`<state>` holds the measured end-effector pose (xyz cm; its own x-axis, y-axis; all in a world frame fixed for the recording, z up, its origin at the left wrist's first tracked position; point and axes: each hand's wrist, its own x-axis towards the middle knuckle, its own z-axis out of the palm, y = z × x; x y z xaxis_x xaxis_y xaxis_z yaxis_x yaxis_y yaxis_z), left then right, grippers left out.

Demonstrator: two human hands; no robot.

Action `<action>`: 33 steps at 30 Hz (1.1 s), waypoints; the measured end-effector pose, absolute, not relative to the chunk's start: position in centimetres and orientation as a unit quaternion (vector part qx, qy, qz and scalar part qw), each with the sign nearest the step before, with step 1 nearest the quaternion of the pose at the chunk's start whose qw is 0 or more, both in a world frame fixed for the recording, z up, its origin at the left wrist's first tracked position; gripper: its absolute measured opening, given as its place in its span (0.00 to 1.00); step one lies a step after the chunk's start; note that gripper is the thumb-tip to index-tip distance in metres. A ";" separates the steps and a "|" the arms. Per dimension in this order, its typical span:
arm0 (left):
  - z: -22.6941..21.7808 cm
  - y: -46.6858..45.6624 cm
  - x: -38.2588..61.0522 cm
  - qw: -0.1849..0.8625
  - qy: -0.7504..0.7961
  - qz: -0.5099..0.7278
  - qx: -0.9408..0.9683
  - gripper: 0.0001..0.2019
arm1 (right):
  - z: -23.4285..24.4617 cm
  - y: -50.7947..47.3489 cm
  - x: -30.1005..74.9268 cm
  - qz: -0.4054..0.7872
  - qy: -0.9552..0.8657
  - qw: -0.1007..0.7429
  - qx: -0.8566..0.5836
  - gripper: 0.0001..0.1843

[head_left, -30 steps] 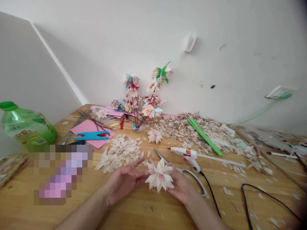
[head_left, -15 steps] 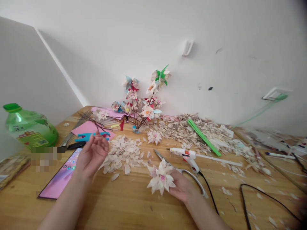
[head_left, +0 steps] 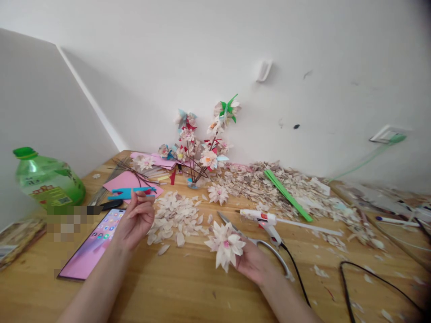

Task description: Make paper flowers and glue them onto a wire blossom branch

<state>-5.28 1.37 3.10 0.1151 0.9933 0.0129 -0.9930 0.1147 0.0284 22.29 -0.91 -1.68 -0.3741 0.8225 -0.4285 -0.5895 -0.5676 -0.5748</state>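
My right hand (head_left: pixel 252 262) grips a handmade flower (head_left: pixel 226 246) from behind. Its pointed whitish petals face up around a pink centre, and the back where the fingers hold it is hidden. My left hand (head_left: pixel 139 217) is raised over the table with thumb and fingers drawn together. Whether anything small is between those fingertips I cannot make out. Behind them lies a blue tool (head_left: pixel 126 193) on pink paper. Loose pale petals (head_left: pixel 175 213) are heaped between the hands. Scissors (head_left: pixel 269 251) lie partly under my right hand, beside a white glue gun (head_left: pixel 259 217).
A phone (head_left: pixel 90 255) and a green bottle (head_left: pixel 50 179) are on the left. Flowers on brown stems stand in a small clear holder (head_left: pixel 193 182) at the back. Dried petals (head_left: pixel 249 179) and green strips (head_left: pixel 288 195) spread along the wall. A black cable (head_left: pixel 370 269) crosses the right side.
My left hand's fingers have closed together more, with the thumb now against them. The flower stays in my right hand, nearly in place. The whole view has shifted slightly.
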 end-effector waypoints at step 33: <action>1.8 1.6 -3.5 0.623 0.371 0.639 0.257 0.28 | 0.0 -3.5 22.2 0.217 -0.819 0.350 -0.398 0.05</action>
